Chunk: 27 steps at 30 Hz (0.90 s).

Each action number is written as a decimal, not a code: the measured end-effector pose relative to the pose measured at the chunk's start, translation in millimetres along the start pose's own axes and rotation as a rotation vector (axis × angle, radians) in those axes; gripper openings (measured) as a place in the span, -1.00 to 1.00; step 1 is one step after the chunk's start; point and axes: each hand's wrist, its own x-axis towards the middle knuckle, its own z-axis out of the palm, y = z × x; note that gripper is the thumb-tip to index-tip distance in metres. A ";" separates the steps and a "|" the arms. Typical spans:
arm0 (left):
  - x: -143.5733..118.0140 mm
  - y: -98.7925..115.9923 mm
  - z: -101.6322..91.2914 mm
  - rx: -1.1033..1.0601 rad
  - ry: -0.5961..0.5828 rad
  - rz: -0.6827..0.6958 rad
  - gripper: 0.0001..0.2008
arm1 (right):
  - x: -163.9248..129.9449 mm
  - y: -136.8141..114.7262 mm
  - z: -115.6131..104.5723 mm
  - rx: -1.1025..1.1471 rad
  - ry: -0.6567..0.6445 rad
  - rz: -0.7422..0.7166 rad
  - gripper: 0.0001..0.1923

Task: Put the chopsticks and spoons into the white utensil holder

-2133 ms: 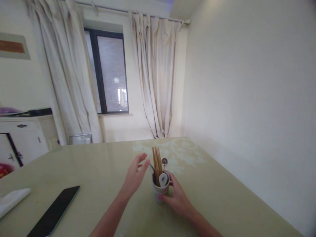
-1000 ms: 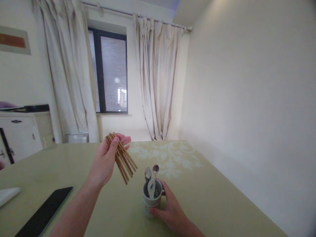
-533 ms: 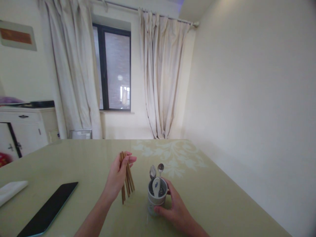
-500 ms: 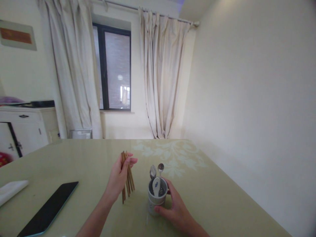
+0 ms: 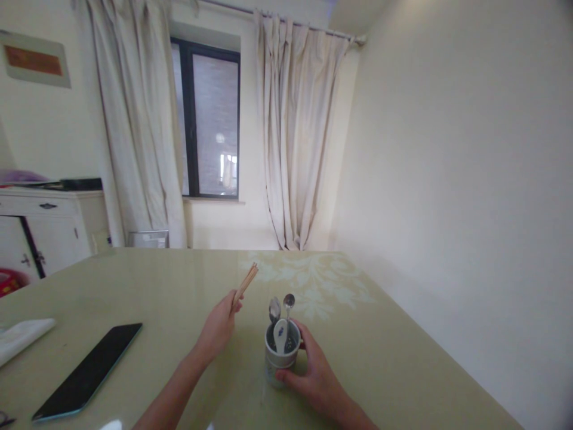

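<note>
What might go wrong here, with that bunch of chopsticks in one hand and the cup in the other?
The chopsticks stick out tilted from the left hand, pinched low down; one might slip and scatter on the table. The right hand grips the cup only at its side, and the tall spoons could tip it if bumped. The phone lies near the left arm.

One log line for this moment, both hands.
left hand: grips chopsticks | right hand: holds cup | spoons in cup

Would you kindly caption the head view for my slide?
Left hand holds wooden chopsticks; right hand steadies a utensil cup of spoons.
</note>
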 end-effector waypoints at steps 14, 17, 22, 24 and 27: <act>-10.0 9.5 26.6 0.595 -0.231 -0.033 -0.43 | -1.0 2.9 0.4 -0.021 0.003 -0.006 -0.08; -6.9 6.3 29.6 0.587 -0.212 -0.076 -0.41 | -1.3 4.2 0.1 -0.020 -0.004 -0.009 -0.08; -2.7 3.0 29.5 0.547 -0.202 -0.090 -0.41 | -1.9 -0.1 -0.4 -0.018 -0.001 -0.008 -0.08; -0.4 1.4 29.4 0.535 -0.215 -0.087 -0.42 | -1.9 -1.2 -0.5 -0.028 0.003 -0.006 -0.08; 2.0 -3.4 30.9 0.523 -0.240 -0.066 -0.39 | -2.0 -1.2 -0.7 -0.037 0.007 0.007 -0.07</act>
